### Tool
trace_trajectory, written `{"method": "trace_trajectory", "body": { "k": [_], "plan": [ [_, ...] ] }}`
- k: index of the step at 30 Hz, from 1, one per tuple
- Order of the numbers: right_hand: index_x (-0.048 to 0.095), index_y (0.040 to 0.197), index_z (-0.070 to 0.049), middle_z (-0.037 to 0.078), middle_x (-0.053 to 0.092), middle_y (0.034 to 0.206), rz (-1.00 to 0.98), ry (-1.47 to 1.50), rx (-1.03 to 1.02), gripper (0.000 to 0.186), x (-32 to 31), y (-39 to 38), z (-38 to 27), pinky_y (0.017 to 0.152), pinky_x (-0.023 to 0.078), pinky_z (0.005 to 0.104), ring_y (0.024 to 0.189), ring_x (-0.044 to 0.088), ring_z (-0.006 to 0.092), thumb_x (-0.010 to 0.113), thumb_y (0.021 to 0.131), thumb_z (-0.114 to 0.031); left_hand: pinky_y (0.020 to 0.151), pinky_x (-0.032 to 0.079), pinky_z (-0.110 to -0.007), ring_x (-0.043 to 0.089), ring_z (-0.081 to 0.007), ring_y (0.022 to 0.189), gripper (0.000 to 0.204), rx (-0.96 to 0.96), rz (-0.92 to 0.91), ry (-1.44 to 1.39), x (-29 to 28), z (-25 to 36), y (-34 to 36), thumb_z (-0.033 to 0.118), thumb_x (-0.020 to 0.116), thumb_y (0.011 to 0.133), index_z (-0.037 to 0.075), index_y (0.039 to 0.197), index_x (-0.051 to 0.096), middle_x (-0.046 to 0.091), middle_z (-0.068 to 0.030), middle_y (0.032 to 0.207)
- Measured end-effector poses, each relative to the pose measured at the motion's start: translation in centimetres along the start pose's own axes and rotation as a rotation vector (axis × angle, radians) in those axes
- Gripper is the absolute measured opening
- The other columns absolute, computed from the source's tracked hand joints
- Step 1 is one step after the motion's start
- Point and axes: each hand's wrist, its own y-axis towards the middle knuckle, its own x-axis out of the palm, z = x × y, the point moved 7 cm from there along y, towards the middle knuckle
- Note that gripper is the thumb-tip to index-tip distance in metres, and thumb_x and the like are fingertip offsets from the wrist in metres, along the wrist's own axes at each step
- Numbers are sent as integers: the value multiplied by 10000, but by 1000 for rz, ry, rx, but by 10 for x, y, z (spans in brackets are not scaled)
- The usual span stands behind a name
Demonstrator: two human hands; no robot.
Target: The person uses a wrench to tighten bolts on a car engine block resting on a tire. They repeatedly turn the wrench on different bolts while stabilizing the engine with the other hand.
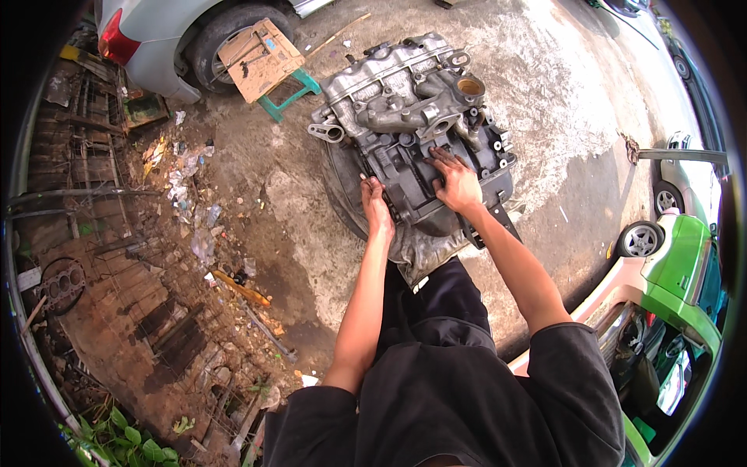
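Over stained concrete (564,109), your half-curled left hand (377,207), grip unclear, and spread-fingered, empty right hand (457,184) are seemingly steadying the engine (412,118).

Outdoor car-repair yard, bare engine (405,117), stained concrete (560,117), silver car (159,39), green car (678,253), tools (249,56) on board (282,58)

1 grey engine (406,117) — left hand (377,208) at its edge, right hand (457,183) on top.
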Motion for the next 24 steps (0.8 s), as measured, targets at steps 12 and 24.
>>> {"method": "trace_trajectory", "body": {
  "k": [12, 24],
  "plan": [
    [629, 1340, -134, 50, 527, 1517, -1, 9, -3, 571, -2, -1, -1, 1217, 352, 415, 1430, 451, 237, 639, 770, -103, 690, 361, -268, 432, -78, 738, 403, 114, 35, -52, 18, 37, -5, 502, 529, 1049, 102, 1054, 577, 472, 35, 813],
    [623, 1349, -152, 54, 515, 1528, 0, 0, -11, 568, 3, 0, 2, 1223, 337, 437, 1440, 439, 223, 644, 782, -122, 861, 371, -281, 440, -128, 907, 241, 362, 146, 101, 24, 32, -31, 299, 573, 1028, 72, 1054, 495, 453, 0, 963]
  ]
}}
